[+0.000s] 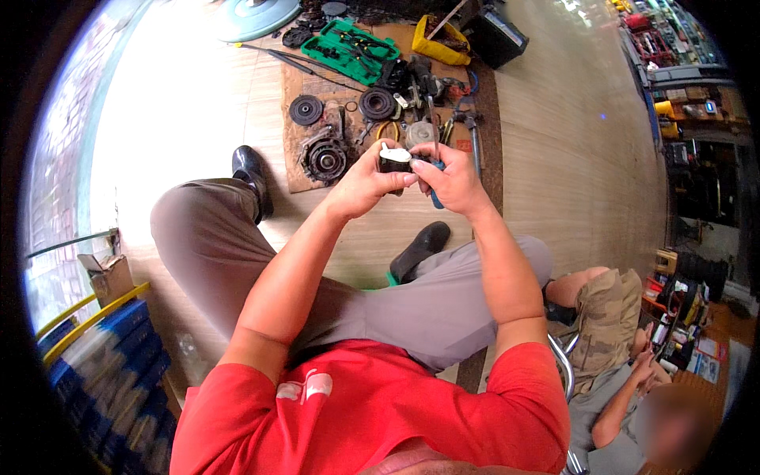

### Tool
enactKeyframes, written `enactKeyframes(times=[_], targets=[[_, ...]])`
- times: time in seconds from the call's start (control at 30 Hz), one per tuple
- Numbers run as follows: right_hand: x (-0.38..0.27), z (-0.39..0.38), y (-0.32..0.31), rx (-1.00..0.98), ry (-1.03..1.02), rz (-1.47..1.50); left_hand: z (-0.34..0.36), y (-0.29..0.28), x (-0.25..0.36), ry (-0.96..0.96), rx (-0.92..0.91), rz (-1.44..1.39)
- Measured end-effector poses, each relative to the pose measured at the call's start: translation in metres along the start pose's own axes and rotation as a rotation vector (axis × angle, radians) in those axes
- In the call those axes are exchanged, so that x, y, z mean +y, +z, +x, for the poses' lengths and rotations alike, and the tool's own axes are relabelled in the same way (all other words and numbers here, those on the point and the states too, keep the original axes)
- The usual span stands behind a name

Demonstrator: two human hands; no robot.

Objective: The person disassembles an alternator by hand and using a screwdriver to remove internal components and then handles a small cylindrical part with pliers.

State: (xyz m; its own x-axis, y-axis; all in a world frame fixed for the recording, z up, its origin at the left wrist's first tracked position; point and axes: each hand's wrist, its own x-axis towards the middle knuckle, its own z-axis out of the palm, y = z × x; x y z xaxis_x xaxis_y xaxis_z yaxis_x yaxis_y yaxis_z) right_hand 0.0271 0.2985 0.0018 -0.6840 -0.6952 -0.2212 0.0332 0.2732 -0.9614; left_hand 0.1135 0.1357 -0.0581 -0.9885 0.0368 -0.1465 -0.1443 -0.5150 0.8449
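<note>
In front of me, above the cardboard, my left hand [368, 183] is closed round a small black part with a white top [395, 156]. Close beside it, my right hand [451, 179] grips a blue-handled screwdriver [437, 196], its metal shaft pointing away from me. The right fingertips meet the black part's right side; fingers hide the exact contact. Just beyond my hands lie a round metal part [420, 134] and yellow-handled pliers [387, 129]. A greasy round housing [325, 158] sits left of them, near a black pulley [305, 110] and another black ring-shaped part [377, 104].
A hammer [473, 131] rests on the cardboard [298, 179] at the right. Farther off are an open green tool case [348, 49], a yellow tray [440, 43] and a black battery [495, 38]. Blue boxes [111, 380] stand at lower left; another person [606, 348] sits at lower right.
</note>
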Motion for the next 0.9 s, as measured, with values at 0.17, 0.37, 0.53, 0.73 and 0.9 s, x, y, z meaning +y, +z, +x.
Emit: enactKeyframes(times=[0.17,0.37,0.53,0.73,0.9], targets=[[0.005,-0.001,0.002,-0.006,-0.024,0.008,0.001,-0.006,-0.011,-0.007,-0.007,-0.125],[0.012,-0.001,0.009,0.073,-0.046,0.093,0.001,-0.003,-0.014,0.027,0.007,-0.212],[0.020,0.004,0.005,0.070,-0.009,0.166,0.004,0.002,-0.015,0.049,0.049,-0.207],[0.009,0.013,0.007,0.088,0.075,-0.004,0.005,0.003,-0.003,0.193,0.238,0.484],[0.017,0.009,0.003,0.069,0.037,-0.053,0.006,-0.004,-0.014,0.273,0.157,0.478]])
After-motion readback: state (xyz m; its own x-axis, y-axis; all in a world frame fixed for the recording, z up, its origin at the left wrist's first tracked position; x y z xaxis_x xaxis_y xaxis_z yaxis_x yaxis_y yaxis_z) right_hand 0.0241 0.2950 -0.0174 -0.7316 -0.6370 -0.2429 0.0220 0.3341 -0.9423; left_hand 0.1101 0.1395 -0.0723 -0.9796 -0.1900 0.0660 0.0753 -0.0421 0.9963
